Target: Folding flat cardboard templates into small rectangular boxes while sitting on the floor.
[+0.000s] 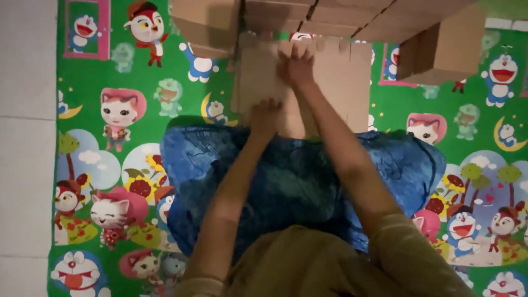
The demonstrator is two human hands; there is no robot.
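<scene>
Green cartoon mat (110, 71) below; I see left hand (265, 116) and right hand (297, 66) pressing flat cardboard sheet (335, 82), fingers probably spread, blurry. Stacked boxes (341, 16) just beyond fingertips.

The frame is dim and soft all over — fine detail is smeared, and the hands near the top centre show slight motion blur. The green cartoon mat (110, 82) reads brightest at the upper left and right, while the lower centre falls into murky shadow. No glare shows — the stacked cardboard boxes (352, 16) along the top edge look flat and hazy.
</scene>
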